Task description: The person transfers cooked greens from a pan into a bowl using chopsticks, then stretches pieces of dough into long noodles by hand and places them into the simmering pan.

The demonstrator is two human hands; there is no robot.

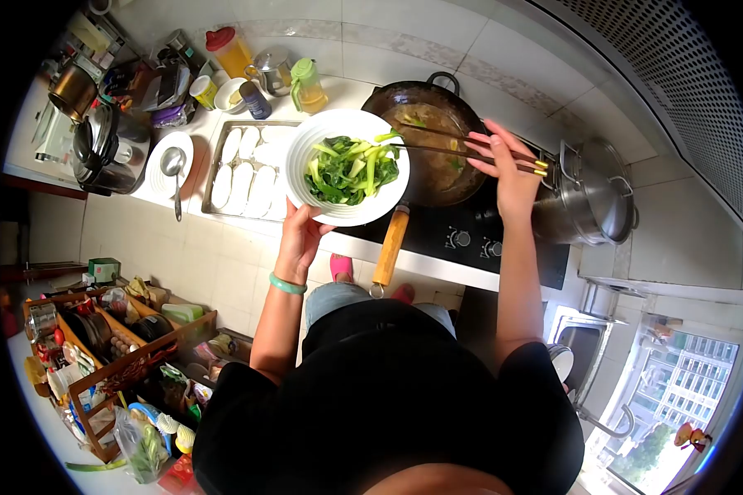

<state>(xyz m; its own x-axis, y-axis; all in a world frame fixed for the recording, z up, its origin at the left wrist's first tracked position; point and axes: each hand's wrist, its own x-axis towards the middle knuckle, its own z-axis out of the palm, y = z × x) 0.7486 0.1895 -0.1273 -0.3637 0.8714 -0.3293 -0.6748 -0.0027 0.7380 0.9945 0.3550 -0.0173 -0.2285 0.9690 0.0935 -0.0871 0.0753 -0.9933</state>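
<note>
My left hand grips the near-left rim of a white ribbed plate, thumb over the edge. Cooked leafy greens lie piled on it. With my right hand I hold a pair of long dark chopsticks, their tips over the plate's right edge and the pan. A piece of green is by the tips at the plate's right rim. Just right of the plate, a dark wok with a wooden handle sits on the stove, brownish liquid and bits of green inside.
A metal tray of pale oblong pieces is left of the plate, beside a white plate with a spoon. Jugs and jars line the wall. A steel pot stands right of the wok. Below left is a rack of groceries.
</note>
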